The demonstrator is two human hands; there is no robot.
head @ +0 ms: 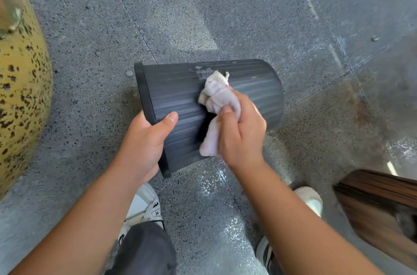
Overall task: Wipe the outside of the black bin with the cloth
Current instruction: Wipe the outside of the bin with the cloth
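A black ribbed bin [180, 92] is held sideways in the air above the floor, its rim to the left and its closed base to the right. My left hand [144, 146] grips the rim, thumb lying on the ribbed outer wall. A crumpled pale cloth [216, 94] is pressed against the bin's side, bunched in my right hand [241, 132]. A whitish smudge on the bin wall shows just above the cloth.
Grey speckled stone floor [225, 15] lies all around, wet and shiny near my feet. A large yellow spotted rounded object [20, 85] stands at the left. A brown wooden piece [381, 207] sits at the lower right. My white shoes [146, 207] are below the bin.
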